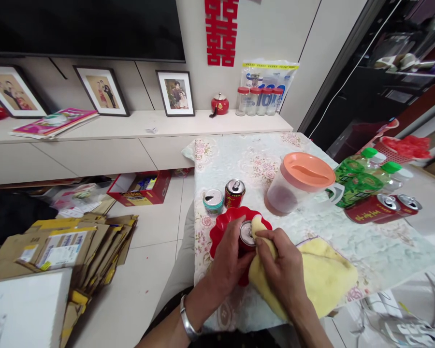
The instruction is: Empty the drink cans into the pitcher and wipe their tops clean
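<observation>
My left hand (227, 256) is wrapped round a dark red can (247, 234), held upright over a red scalloped dish (221, 224). Pinched in my right hand (281, 261) is a yellow cloth (261, 278), which touches the right side of the can's top. More yellow cloth (326, 273) lies spread on the table to the right of that hand. Just behind the dish stand a teal can (213, 203) and a red and black can (235, 193), side by side.
A pitcher with an orange lid (308, 171) stands on the flowered tablecloth (239, 154). Green-capped bottles (360, 181) and red cans (373, 209) are at the right. Flattened cardboard (94, 246) and a red box (141, 188) lie on the floor at left.
</observation>
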A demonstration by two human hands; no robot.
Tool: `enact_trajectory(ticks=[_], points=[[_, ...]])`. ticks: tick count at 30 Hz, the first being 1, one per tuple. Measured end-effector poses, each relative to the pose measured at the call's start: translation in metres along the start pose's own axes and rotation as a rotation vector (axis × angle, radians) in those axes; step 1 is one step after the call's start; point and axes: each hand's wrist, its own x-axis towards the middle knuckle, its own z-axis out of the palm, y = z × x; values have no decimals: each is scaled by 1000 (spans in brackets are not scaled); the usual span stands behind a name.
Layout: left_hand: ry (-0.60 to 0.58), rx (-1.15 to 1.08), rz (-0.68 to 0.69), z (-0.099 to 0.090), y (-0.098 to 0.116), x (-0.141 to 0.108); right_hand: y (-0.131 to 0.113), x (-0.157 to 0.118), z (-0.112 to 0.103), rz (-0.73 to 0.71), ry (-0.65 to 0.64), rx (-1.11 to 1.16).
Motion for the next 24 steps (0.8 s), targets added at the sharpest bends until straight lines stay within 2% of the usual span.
enact_trajectory(ticks=[5,8,12,15,21,24], points=[[8,15,57,0,4,0,13,22,8,280,-39,216],[-11,38,88,-1,5,0,27,28,15,362,-60,268],[-44,79,117,-2,5,1,42,27,23,363,-73,232],[-60,100,115,-2,3,1,43,23,25,358,-56,176],[-3,128,100,-2,-2,-1,24,2,16,346,-29,131],[23,95,73,-2,-2,0,12,-13,10,302,36,143]])
